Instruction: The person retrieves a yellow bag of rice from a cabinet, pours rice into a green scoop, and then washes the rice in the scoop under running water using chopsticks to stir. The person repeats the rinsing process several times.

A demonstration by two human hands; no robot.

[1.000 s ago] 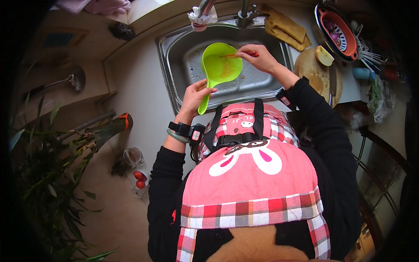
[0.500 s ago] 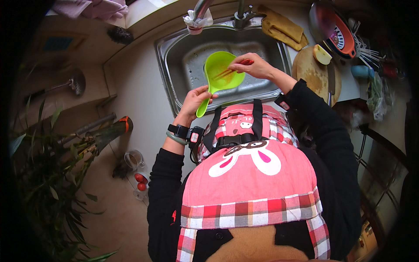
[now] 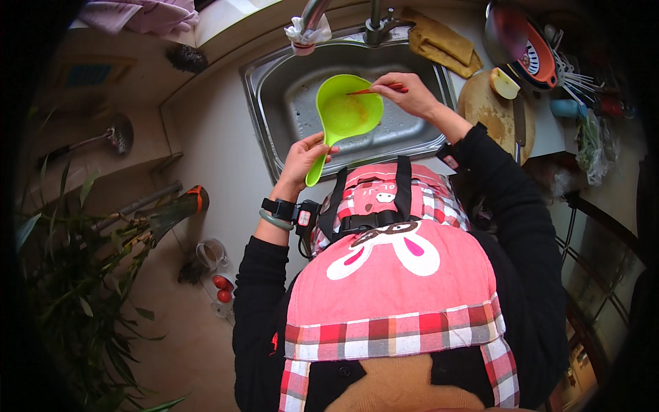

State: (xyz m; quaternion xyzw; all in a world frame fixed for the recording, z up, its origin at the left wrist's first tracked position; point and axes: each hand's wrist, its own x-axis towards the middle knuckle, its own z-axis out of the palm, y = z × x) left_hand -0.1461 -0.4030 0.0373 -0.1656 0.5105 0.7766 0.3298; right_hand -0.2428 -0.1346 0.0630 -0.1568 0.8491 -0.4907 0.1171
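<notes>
Over the steel sink (image 3: 262, 130), my left hand (image 3: 300, 162) is closed around the handle of a bright green water scoop (image 3: 360, 118). The scoop's round bowl faces up, with a thin yellow-orange patch showing on its inside. My right hand (image 3: 413, 100) pinches red-ended chopsticks (image 3: 362, 91) above the bowl's far right side. Their tips reach over the inside of the bowl; whether they touch it I cannot tell.
A faucet (image 3: 374, 31) rises behind the sink, beside a folded yellow-brown cloth (image 3: 443, 44). At right, a round cutting board (image 3: 480, 113) bears a knife (image 3: 519, 127) and a cut piece of fruit (image 3: 504, 84). A leafy plant (image 3: 75, 275) stands at left.
The chopsticks have moved from low in the scoop's bowl up toward its far right side, and my right hand has shifted slightly right and away. The scoop has moved slightly left.
</notes>
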